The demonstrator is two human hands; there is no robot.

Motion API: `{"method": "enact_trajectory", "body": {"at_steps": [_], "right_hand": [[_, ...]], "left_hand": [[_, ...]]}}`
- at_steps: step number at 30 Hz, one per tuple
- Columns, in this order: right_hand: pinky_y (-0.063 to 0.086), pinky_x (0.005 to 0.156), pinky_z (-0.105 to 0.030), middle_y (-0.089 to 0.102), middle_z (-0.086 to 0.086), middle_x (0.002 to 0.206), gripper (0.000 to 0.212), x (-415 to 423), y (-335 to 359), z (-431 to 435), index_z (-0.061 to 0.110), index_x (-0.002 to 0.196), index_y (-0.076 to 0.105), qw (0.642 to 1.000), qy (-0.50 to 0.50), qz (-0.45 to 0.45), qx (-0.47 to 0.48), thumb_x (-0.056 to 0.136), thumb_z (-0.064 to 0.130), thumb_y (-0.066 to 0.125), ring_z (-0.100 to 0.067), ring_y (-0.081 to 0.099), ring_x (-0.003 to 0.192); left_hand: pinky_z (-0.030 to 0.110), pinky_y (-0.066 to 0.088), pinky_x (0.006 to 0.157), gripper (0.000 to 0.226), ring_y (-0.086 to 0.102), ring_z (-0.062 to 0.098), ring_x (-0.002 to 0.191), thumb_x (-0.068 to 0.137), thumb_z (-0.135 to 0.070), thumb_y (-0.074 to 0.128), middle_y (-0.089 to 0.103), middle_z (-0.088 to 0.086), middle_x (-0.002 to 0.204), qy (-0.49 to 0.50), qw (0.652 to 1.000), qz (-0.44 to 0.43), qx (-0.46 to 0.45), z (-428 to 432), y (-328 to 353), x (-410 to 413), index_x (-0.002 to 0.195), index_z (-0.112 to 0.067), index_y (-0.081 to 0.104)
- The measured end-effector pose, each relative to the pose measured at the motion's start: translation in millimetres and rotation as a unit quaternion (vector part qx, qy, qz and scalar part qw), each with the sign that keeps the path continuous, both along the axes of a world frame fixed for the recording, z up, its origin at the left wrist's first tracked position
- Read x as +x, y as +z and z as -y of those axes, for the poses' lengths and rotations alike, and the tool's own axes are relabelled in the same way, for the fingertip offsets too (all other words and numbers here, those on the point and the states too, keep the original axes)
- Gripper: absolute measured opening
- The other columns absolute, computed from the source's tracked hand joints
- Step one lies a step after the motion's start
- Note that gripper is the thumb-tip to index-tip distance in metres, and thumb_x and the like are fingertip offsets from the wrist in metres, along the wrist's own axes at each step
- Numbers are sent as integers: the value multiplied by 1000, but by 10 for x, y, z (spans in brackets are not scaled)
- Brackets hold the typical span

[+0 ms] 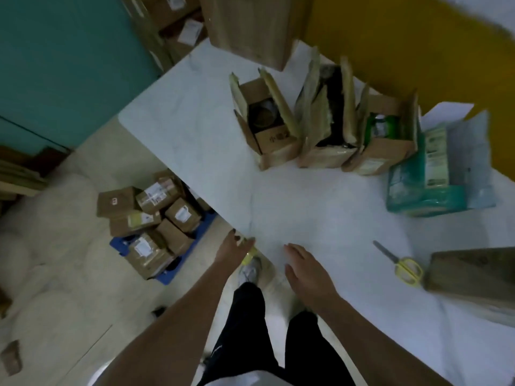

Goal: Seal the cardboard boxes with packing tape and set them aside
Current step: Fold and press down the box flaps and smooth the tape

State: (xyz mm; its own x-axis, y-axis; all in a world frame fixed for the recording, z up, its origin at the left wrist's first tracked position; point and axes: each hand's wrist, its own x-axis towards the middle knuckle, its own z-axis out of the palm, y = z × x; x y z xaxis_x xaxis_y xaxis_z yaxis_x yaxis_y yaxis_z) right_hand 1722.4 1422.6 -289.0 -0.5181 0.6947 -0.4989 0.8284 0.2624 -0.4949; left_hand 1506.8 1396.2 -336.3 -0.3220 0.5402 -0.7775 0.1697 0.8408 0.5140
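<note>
The broad white table (306, 213) fills most of your reach, and both your hands are at its near corner, so this looks like the pause before the next box. On the floor to your left lies the heap of taped brown cardboard boxes (156, 215) on a blue plastic pallet (118, 243). I judge that to be the set-aside pile, kept low and off the work surface.

The three open brown cardboard boxes (323, 157) stand in a row along the far side of the table, close together. Their flaps are up and their contents show, so none of them is sealed yet. You will have to reach well forward to pull one in.

The teal-and-white plastic-wrapped pack (426, 196) sits just beside the right-hand box. The yellow-handled scissors (401, 263) lie near your right side, probably kept there for cutting tape.

Your right hand (303, 271) hovers palm down over the table with its fingers loosely extended, and it holds nothing. Your left hand (234, 247) is at the table's left edge, with its fingertips at a small yellowish object (248, 256). That object may be the tape, but it is too blurred to name. I cannot tell whether the fingers grip it or only touch it.
</note>
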Motion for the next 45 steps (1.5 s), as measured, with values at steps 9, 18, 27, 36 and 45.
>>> {"method": "enact_trajectory", "body": {"at_steps": [9, 18, 27, 36, 45], "right_hand": [[46, 95, -33, 63, -2, 123, 33, -422, -14, 127, 17, 126, 60, 984, -165, 14, -61, 102, 28, 40, -21, 58, 113], [54, 90, -35, 73, -12, 85, 41, -927, 312, -260, 10, 78, 69, 722, -556, -192, -363, 96, 44, 55, -26, 69, 87], [54, 73, -29, 76, 0, 79, 16, 215, 1565, -542, 21, 77, 77, 740, -580, -332, -80, 87, 13, 67, -17, 70, 74], [51, 62, -23, 70, 1, 61, 16, 2141, 2679, -364, 11, 77, 77, 627, -662, -373, 172, 88, 12, 66, -9, 64, 59], [57, 73, -31, 75, -12, 82, 15, 3421, 2758, -430, 12, 82, 76, 554, -682, -437, 192, 92, 16, 66, -18, 68, 75]], "left_hand": [[24, 46, 73, 13, 59, 18, 89, 92, -20, 63, 65, 5, 93, -68, 995, 57, -55, -175, 221, -178, 94, -9, 69], [25, 43, 68, 23, 60, 16, 88, 91, -27, 59, 67, 5, 93, -219, 974, -43, 35, -622, 1048, 55, 95, -8, 71], [18, 47, 66, 17, 63, 7, 82, 87, -37, 67, 67, -9, 92, -334, 922, -8, 197, -1047, 2057, 938, 96, -24, 68], [33, 52, 95, 88, 50, 11, 123, 80, -26, 77, 47, -10, 141, -495, 781, 13, 381, -1184, 3200, 2581, 149, -38, 24], [34, 45, 86, 46, 51, 18, 110, 82, -13, 69, 52, 0, 121, -503, 707, -80, 491, -1335, 3433, 3913, 125, -18, 50]]}}
